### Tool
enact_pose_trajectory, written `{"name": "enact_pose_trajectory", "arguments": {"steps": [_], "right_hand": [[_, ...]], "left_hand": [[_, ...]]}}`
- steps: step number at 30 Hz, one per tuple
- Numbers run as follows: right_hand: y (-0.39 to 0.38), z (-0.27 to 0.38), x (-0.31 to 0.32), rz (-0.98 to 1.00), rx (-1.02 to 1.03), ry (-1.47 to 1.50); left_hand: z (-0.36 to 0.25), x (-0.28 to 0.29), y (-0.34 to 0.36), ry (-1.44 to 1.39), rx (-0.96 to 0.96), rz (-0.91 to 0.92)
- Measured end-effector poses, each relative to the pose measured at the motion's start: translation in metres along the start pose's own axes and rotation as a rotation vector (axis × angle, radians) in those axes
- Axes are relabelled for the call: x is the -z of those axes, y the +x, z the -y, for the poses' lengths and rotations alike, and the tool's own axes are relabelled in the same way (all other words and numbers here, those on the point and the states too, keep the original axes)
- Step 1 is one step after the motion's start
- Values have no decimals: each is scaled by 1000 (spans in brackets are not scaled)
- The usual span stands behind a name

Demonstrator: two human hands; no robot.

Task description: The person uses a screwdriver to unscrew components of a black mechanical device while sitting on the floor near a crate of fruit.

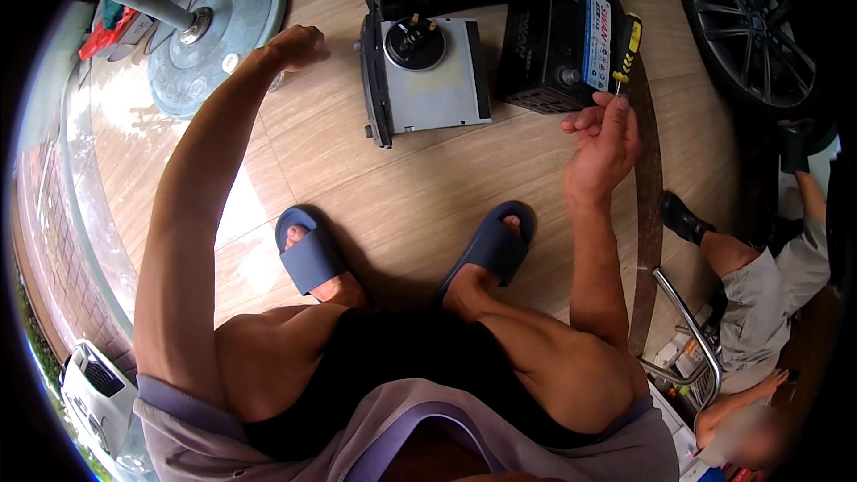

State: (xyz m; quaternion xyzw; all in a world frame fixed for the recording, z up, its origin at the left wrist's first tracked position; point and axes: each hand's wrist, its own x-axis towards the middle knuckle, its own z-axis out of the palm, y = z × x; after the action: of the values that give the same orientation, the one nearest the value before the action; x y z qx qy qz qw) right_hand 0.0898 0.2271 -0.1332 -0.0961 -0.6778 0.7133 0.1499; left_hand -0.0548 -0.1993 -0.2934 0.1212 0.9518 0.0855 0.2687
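Two hands are up in front of you. Your right hand (pixel 607 138) pinches a yellow-handled screwdriver (pixel 627 52) by its shaft, the other fingers loosely curled, just beside the black battery (pixel 546 45), whose side carries a rectangular blue-and-white label (pixel 594 36). Your left hand (pixel 297 45) is balled into a fist, gripping nothing you can see, near the grey round base plate (pixel 223 31). Between them a grey metal box (pixel 428 76) lies on the tiled floor (pixel 402 205).
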Motion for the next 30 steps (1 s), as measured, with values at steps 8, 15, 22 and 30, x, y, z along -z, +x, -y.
{"name": "enact_pose_trajectory", "arguments": {"steps": [8,15,22,30], "right_hand": [[-30,-16,-12,158,-310,-85],[-10,13,-4,18,-76,-118],[-12,-12,-7,80,-370,2],[-9,-11,-16,30,-435,127]], "left_hand": [[14,1,-2,27,31,-52],[-26,20,-3,35,18,88],[-30,28,-24,-35,124,93],[-27,26,-22,21,173,109]]}}
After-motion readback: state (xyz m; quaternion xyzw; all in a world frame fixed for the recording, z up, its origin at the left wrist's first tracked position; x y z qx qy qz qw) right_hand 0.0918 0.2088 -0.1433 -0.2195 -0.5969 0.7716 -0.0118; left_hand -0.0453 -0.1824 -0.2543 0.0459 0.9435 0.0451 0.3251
